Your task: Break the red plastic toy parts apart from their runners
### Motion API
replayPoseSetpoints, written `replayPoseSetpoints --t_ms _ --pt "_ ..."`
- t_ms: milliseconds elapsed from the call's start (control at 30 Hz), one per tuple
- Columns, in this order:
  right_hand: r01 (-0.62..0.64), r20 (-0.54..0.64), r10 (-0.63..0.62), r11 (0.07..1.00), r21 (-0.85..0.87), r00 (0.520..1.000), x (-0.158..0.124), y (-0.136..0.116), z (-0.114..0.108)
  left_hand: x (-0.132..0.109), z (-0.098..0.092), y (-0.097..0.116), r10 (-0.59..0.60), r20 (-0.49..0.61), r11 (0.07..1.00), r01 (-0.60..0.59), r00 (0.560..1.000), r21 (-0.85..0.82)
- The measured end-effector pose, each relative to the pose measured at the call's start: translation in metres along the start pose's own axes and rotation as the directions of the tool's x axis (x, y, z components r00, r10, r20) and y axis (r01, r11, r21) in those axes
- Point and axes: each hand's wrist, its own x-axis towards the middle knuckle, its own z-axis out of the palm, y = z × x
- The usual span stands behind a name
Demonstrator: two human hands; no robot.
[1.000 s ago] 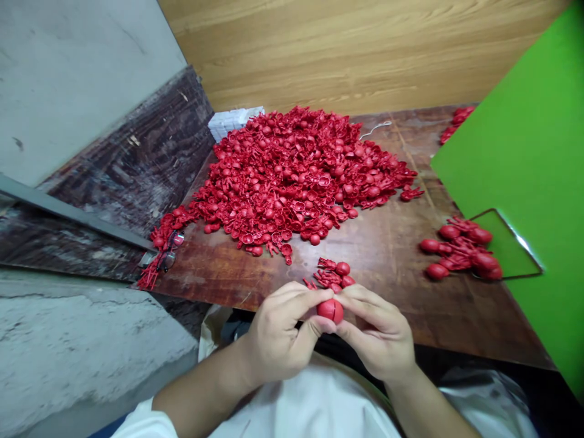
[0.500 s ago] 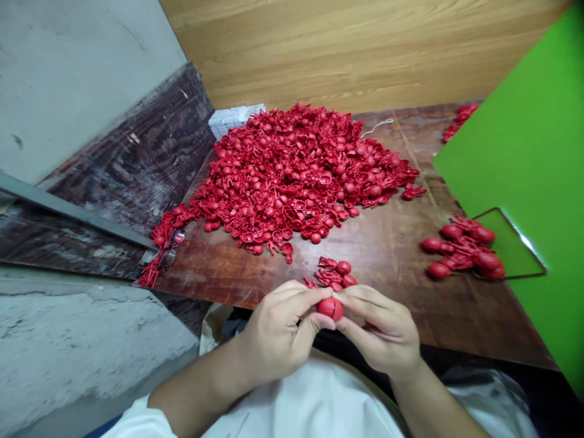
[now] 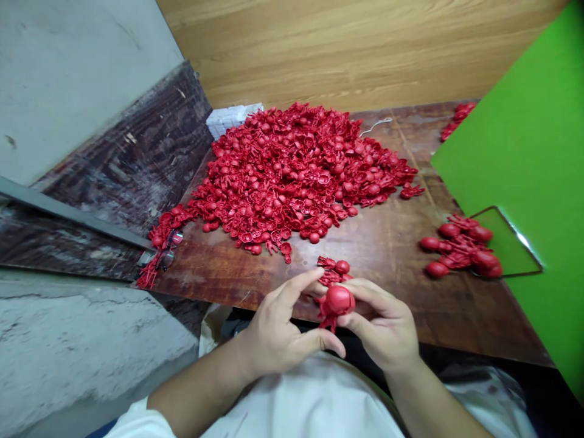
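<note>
Head view: the right hand (image 3: 387,325)'s grip pinches the red figure (image 3: 340,300), apparently steadying it alone, since the left hand (image 3: 280,328)'s grip gapes wide beside it.

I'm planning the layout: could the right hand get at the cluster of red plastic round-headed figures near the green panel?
Probably yes: only brown wooden tabletop shows between the right hand and that cluster. The hand holds a red plastic figure, though, so it may need freeing first.
</note>
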Motion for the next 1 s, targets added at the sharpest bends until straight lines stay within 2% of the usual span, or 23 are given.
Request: replayPoseSetpoints --t_ms 167,367,500,667,867,1000 --pt "-0.15 0.052 0.144 0.977 0.151 0.988 0.0 0.004 0.003 -0.004 0.004 -0.005 -0.001 0.015 0.999 0.0 1.0 0.053" --pt "-0.16 0.032 0.159 0.987 0.023 0.987 0.002 0.005 -0.002 -0.004 0.002 -0.003 0.019 0.014 0.999 -0.02 1.0 0.045" --pt "-0.201 0.104 0.19 0.974 0.101 0.976 0.002 0.005 -0.008 -0.002 0.0 -0.005 0.013 0.036 1.0 -0.013 0.999 0.014" --pt "-0.206 0.22 0.165 0.963 0.176 0.961 0.001 0.007 -0.014 0.001 -0.005 0.0 -0.025 0.154 0.996 0.037 0.988 -0.075" --pt "-0.272 0.335 0.212 0.952 0.141 0.918 0.0 0.001 -0.016 0.004 -0.012 0.008 -0.058 0.296 0.99 0.093 0.953 -0.107" --pt "-0.291 0.366 0.234 0.951 0.108 0.901 -0.001 0.001 -0.017 0.007 -0.014 0.01 -0.121 0.372 0.972 0.186 0.92 -0.146"
